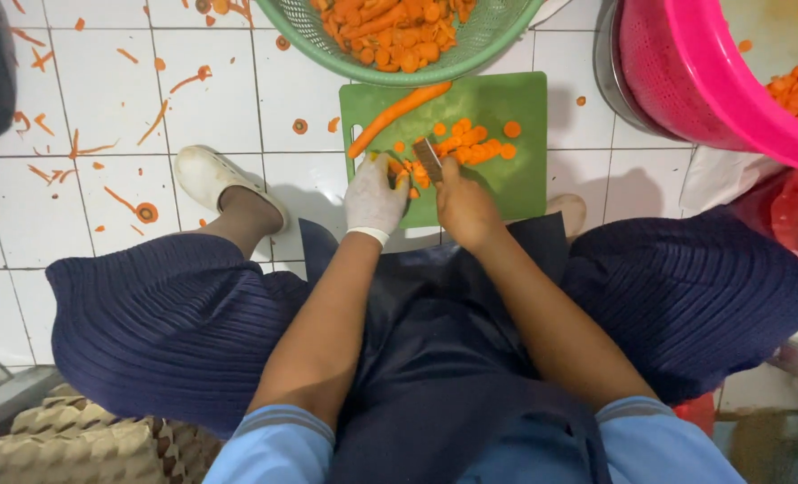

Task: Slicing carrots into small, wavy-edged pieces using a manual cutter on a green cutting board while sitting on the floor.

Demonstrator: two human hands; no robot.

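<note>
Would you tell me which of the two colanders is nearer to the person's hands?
The green colander, heaped with carrot pieces, touches the far edge of the green cutting board where both hands work. The pink colander sits off to the right.

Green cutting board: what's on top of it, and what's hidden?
On the green cutting board: carrot slices, a whole carrot, the gloved left hand and the right hand holding a knife. What lies under the hands is covered.
</note>
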